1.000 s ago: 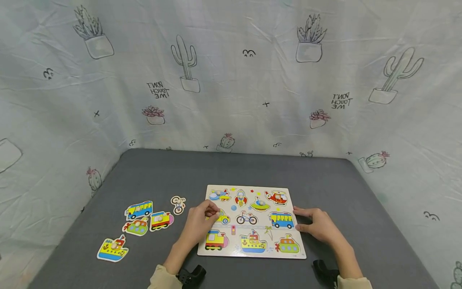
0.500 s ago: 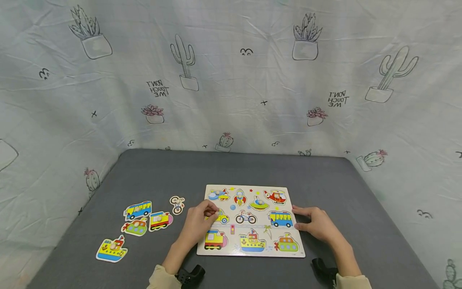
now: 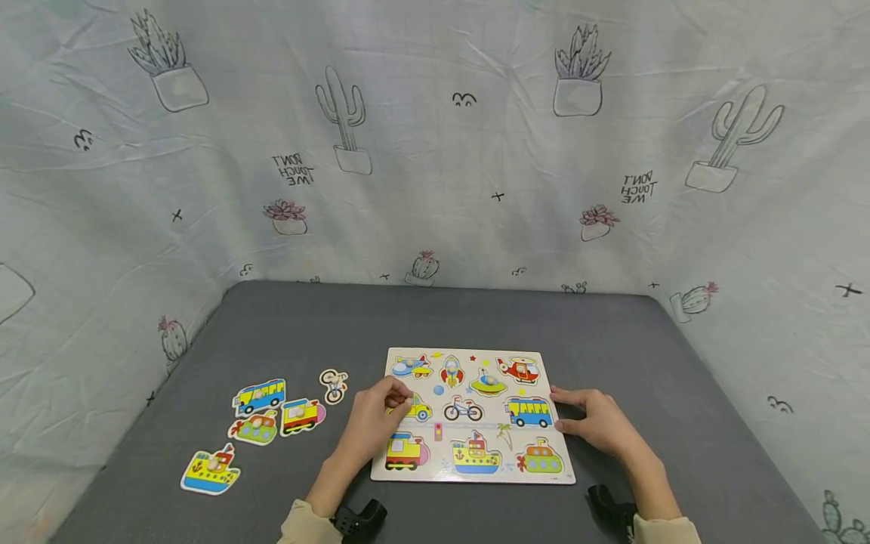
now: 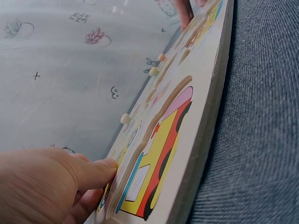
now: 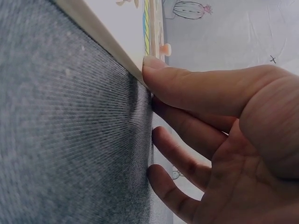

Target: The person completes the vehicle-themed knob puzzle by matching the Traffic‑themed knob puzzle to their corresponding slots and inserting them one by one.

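A wooden peg puzzle board (image 3: 442, 474) with pictures of vehicles lies flat on the table. My left hand (image 3: 374, 412) is at its left side, thumb and fingers pinching at the yellow car piece (image 3: 421, 411); the fingers hide the car's left part and any knob. In the left wrist view the thumb (image 4: 100, 171) lies at the car, beside the train picture (image 4: 161, 158). At the board's right edge, my right hand (image 3: 598, 423) touches with thumb and forefinger extended. The right wrist view shows the thumb (image 5: 187, 88) against the edge, other fingers spread loosely below.
Left of the board lie loose pieces: a bus (image 3: 260, 397), a submarine (image 3: 254, 428), a train (image 3: 302, 415), a bicycle (image 3: 334, 386) and a ship (image 3: 211, 470). Plane (image 3: 411, 367), rocket (image 3: 451, 372), flying saucer (image 3: 488, 384) and helicopter (image 3: 519, 370) sit along the board's far side.
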A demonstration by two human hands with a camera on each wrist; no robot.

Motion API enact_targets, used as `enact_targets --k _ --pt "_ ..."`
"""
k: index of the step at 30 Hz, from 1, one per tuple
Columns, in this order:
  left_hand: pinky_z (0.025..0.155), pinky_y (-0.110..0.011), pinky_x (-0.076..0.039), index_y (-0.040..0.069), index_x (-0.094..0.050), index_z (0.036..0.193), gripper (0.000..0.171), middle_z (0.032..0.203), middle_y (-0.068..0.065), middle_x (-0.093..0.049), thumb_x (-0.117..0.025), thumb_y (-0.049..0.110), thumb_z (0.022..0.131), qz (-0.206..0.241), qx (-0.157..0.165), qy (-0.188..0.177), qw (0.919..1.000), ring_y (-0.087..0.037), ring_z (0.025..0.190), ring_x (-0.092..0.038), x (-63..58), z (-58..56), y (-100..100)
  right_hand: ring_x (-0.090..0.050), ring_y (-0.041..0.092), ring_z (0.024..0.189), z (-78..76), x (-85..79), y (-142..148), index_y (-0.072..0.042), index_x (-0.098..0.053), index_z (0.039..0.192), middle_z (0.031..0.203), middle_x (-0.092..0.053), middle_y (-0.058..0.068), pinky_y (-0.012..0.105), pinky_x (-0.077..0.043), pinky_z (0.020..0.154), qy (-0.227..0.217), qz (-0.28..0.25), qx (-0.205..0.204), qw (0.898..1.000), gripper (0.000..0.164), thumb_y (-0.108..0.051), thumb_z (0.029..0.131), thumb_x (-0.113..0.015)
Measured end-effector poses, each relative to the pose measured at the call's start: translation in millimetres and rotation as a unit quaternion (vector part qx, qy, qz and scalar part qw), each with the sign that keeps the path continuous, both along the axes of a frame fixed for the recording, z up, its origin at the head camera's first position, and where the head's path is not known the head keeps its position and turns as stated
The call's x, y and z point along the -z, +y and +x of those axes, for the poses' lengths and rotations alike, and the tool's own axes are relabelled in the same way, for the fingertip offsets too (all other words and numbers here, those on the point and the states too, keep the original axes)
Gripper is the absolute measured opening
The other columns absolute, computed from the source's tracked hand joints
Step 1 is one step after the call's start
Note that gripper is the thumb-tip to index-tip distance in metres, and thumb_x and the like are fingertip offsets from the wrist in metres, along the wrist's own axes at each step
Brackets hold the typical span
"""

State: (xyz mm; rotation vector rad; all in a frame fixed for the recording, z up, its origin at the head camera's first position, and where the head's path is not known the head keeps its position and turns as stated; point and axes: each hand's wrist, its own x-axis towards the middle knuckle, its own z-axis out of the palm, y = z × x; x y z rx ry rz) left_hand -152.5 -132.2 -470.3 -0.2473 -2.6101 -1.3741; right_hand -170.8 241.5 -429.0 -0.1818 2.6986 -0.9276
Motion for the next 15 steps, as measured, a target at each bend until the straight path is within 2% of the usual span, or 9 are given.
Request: enact_targets --k 7,15 --pt "0.072 -0.028 -0.052 0.014 -0.066 0.094 0.019 0.086 0.006 -0.066 -0.077 0.002 0.085 -0.005 -0.004 -0.008 1.0000 -0.006 0.077 -0.060 -2.8 4.2 -0.5 -0.038 0.046 0.132 1.5 2.2 -0.4 -0.003 -0.064 0.130 0.139 -0.054 0.012 0.064 -0.032 0.100 -0.001 -0.012 -0.006 1.000 0.055 -0.011 0.078 -0.083" --pt "0.073 -0.029 -0.052 0.011 -0.067 0.098 0.015 0.088 0.007 -0.065 -0.075 0.004 0.087 -0.001 0.011 -0.003 0.9999 -0.006 0.079 -0.060 -4.3 3.2 -2.4 -0.039 0.046 0.132 0.7 1.4 1.6 -0.002 -0.064 0.129 0.139 -0.054 0.012 0.063 -0.034 0.098 0.005 -0.015 -0.014 1.000 0.054 -0.011 0.079 -0.082"
